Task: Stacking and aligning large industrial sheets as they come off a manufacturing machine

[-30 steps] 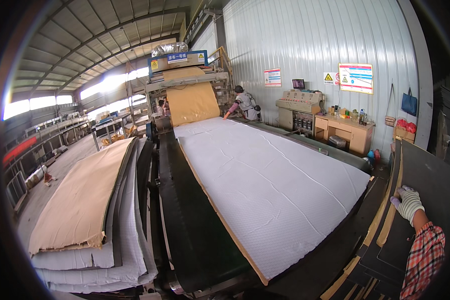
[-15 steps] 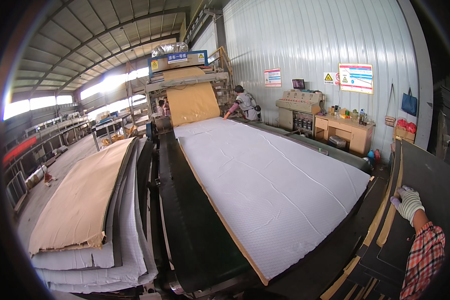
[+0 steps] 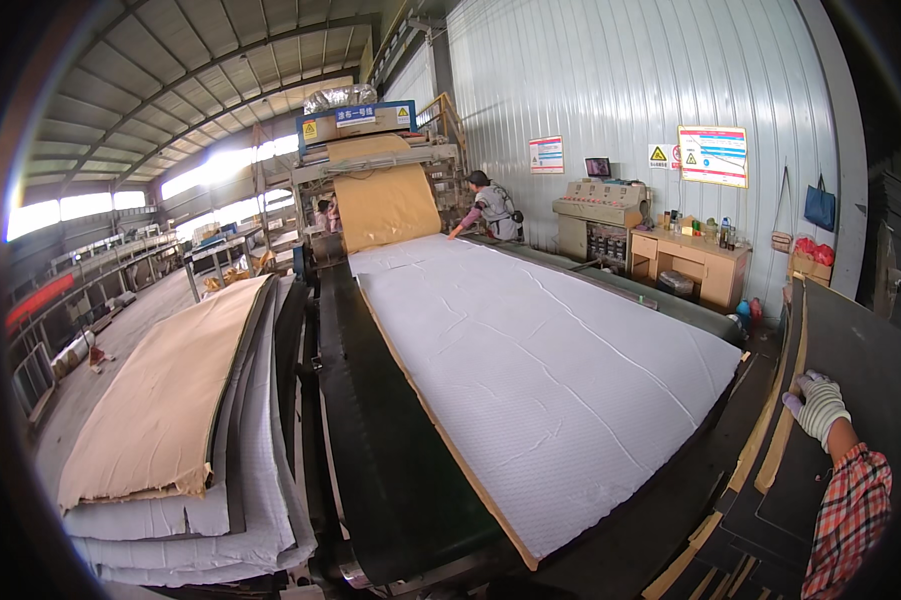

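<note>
My right hand point(image 3: 820, 408), in a striped white glove with purple fingertips, rests on a dark sheet point(image 3: 855, 340) at the right. It lies close to the sheet's tan edge, thumb apart from the partly bent fingers, and I see nothing held in it. A red plaid sleeve point(image 3: 848, 520) covers that forearm. My left hand is out of view. To the left of my right hand, a long white, creased sheet with a fine pattern point(image 3: 560, 390) lies along a dark conveyor belt point(image 3: 410, 480). A tan strip shows along its left edge.
Tan web point(image 3: 385, 205) hangs from the machine point(image 3: 355, 125) at the far end. A co-worker point(image 3: 492, 208) reaches to the white sheet there. Stacked tan and white sheets point(image 3: 160, 400) stand at left. A control console point(image 3: 600, 210) and a wooden desk point(image 3: 695, 265) line the right wall.
</note>
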`<state>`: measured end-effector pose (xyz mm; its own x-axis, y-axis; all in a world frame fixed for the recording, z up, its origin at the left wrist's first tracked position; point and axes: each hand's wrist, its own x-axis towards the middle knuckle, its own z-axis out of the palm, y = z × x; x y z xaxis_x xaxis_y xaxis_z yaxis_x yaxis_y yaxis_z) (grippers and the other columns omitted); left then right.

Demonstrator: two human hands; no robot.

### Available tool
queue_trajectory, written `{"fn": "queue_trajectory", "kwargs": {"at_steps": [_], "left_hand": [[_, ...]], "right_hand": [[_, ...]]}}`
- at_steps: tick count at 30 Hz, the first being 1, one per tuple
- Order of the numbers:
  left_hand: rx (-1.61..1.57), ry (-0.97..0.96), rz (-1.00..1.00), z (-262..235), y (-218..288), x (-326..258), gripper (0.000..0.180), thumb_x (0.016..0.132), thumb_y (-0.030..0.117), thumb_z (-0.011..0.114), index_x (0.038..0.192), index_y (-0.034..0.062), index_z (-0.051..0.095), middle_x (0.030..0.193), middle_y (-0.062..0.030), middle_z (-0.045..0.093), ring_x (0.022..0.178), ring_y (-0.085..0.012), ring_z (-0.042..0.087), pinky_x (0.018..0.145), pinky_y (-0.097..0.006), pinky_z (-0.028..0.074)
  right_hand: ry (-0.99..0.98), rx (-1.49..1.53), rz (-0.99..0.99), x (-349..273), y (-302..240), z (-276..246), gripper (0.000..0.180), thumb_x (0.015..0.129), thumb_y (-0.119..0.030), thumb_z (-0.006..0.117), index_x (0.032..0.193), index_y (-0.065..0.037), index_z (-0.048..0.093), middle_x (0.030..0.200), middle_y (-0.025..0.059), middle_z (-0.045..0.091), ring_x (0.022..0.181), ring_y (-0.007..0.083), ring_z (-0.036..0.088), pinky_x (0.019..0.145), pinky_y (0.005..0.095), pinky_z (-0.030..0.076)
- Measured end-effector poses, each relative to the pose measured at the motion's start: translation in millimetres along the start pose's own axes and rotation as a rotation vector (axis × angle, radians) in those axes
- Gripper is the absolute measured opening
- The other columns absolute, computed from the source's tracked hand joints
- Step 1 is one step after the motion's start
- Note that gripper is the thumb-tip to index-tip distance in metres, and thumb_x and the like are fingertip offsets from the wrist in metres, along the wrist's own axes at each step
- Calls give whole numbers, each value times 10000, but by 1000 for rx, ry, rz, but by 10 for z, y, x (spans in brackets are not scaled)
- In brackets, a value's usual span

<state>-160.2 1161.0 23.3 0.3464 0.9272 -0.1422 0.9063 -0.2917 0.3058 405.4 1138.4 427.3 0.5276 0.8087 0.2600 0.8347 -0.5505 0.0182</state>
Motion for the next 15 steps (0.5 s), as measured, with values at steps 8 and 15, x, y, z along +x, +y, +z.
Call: {"fn": "queue_trajectory", "kwargs": {"at_steps": [8,15], "left_hand": [[2,-24,-9,11,-9,6,411,771,378,505,1092,141,603,1229,-104,514,1172,-303,424,982,-453,302],[-45,38,22,0,7,1,388,747,355,533,1050,129,618,1195,-115,529,1158,-314,426,974,-454,314]], "right_hand": [[3,-6,-6,10,12,11,537,835,-400,503,1205,-11,505,1270,225,458,1198,341,417,1020,380,296],[12,2,-11,7,9,10,530,831,-396,509,1193,-9,513,1260,226,465,1193,342,420,1020,379,298]]}}
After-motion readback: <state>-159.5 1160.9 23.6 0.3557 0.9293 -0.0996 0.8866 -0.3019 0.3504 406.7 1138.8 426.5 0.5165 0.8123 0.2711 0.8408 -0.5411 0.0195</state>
